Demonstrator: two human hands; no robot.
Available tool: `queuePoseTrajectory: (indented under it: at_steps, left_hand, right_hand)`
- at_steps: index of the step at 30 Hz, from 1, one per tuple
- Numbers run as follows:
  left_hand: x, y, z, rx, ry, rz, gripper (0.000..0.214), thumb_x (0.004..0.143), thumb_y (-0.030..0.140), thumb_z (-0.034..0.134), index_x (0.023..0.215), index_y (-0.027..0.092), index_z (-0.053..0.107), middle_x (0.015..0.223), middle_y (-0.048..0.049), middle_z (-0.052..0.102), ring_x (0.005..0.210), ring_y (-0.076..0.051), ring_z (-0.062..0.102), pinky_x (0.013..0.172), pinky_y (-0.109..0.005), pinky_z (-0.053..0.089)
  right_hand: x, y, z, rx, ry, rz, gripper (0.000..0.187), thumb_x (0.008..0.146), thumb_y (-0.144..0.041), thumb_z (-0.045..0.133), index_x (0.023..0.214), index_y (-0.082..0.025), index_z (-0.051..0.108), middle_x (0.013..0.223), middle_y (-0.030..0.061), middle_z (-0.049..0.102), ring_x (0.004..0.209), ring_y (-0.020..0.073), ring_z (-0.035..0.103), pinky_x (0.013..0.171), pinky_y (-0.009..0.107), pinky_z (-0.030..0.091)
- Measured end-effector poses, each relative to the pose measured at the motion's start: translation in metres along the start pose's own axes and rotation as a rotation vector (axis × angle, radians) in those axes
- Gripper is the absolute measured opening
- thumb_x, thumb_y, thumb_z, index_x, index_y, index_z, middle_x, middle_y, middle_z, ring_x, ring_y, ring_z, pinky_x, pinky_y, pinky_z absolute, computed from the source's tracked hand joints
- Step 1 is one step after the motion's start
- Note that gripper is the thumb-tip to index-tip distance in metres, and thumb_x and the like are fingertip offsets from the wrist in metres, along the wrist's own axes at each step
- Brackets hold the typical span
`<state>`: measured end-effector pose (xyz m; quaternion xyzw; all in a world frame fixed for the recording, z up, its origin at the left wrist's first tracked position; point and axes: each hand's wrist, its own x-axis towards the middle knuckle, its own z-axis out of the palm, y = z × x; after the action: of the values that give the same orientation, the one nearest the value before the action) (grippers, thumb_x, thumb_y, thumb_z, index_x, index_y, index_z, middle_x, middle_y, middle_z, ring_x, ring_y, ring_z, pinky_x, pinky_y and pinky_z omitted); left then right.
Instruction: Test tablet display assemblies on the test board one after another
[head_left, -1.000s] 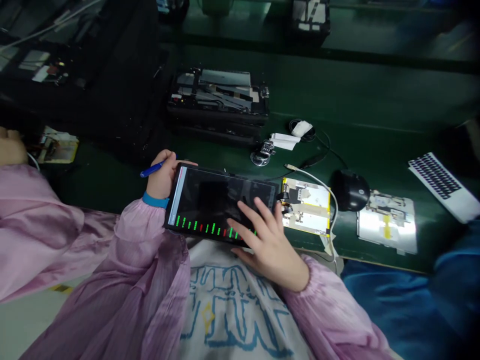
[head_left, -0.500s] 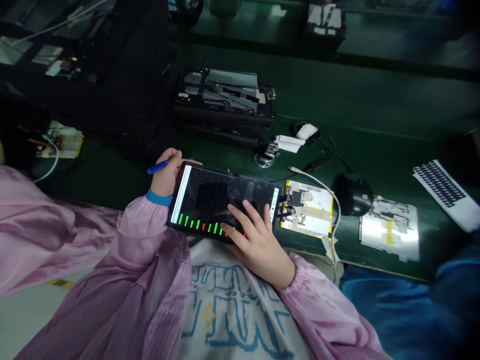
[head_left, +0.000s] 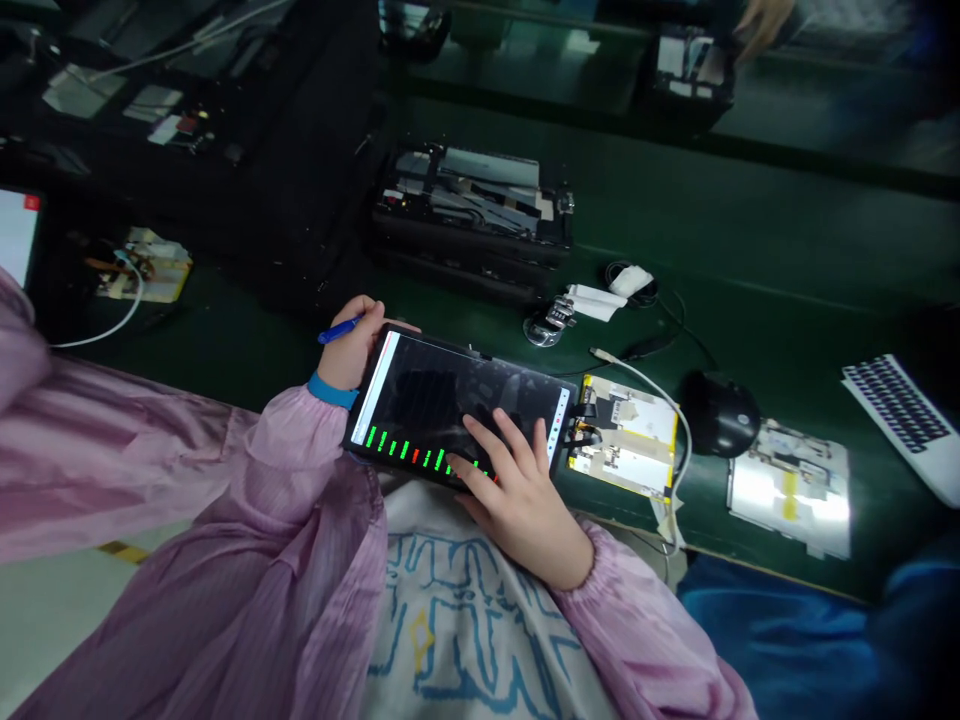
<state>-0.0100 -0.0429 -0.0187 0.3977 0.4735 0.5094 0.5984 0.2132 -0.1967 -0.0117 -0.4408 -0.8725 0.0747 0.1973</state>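
Well, from the head view, the left hand (head_left: 351, 350) grips the left edge of a black tablet (head_left: 457, 395), its fingers (head_left: 367, 320) curled around the rim with a blue pen (head_left: 339, 330) pinched among them. A blue wristband (head_left: 330, 391) circles that wrist, at the cuff of a pink sleeve (head_left: 300, 450). The right hand (head_left: 521, 515) lies across the tablet's lower screen, its fingers (head_left: 504, 437) spread fairly wide, the tips on the glass and holding nothing. Just left of those right fingertips, a row of green bars (head_left: 405, 452) with a red one among them runs along the display.

Just right of the right fingers, a yellow-edged circuit panel (head_left: 622, 437) lies on the green bench (head_left: 750, 230), with a white cable (head_left: 660, 375) curving past it. Ahead of the fingers sit a chrome tally counter (head_left: 555, 322) and an opened electronic unit (head_left: 472, 205). Farther right are a black domed device (head_left: 720, 413) and a laptop keyboard (head_left: 900, 405). Well beyond the fingers, a co-worker's hand (head_left: 761, 22) shows at the top edge.
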Motion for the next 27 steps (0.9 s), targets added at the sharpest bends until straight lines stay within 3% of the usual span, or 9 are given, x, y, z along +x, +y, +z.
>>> queuePoseTrajectory:
  at_steps: [14,20,27]
  left_hand:
    - [-0.004,-0.004,-0.002,0.029,-0.006,-0.011,0.035,0.080,0.045,0.063,0.077,0.020,0.039,0.063,0.0015,0.064,0.054,-0.015,0.063,0.046,-0.021,0.045]
    - [-0.003,-0.001,0.001,0.009,-0.013,0.007,0.036,0.079,0.043,0.064,0.075,0.020,0.037,0.063,0.0004,0.066,0.056,-0.016,0.065,0.050,-0.022,0.047]
    - [-0.001,0.001,0.003,-0.022,0.023,-0.019,0.039,0.075,0.042,0.067,0.075,0.020,0.035,0.062,0.0010,0.065,0.061,-0.018,0.067,0.051,-0.023,0.049]
  right_hand:
    - [-0.004,0.002,0.001,0.005,-0.027,0.007,0.032,0.084,-0.027,0.065,0.115,-0.024,0.058,0.143,0.0137,0.044,0.142,0.0367,0.021,0.108,0.072,0.016]
    - [-0.003,0.005,-0.003,0.042,0.010,0.034,0.038,0.085,-0.034,0.063,0.120,-0.021,0.055,0.141,0.0146,0.046,0.141,0.0363,0.025,0.110,0.070,0.016]
    - [-0.006,0.036,-0.023,0.056,0.113,0.150,0.042,0.086,-0.039,0.060,0.123,-0.021,0.051,0.141,0.0150,0.044,0.141,0.0367,0.026,0.111,0.067,0.018]
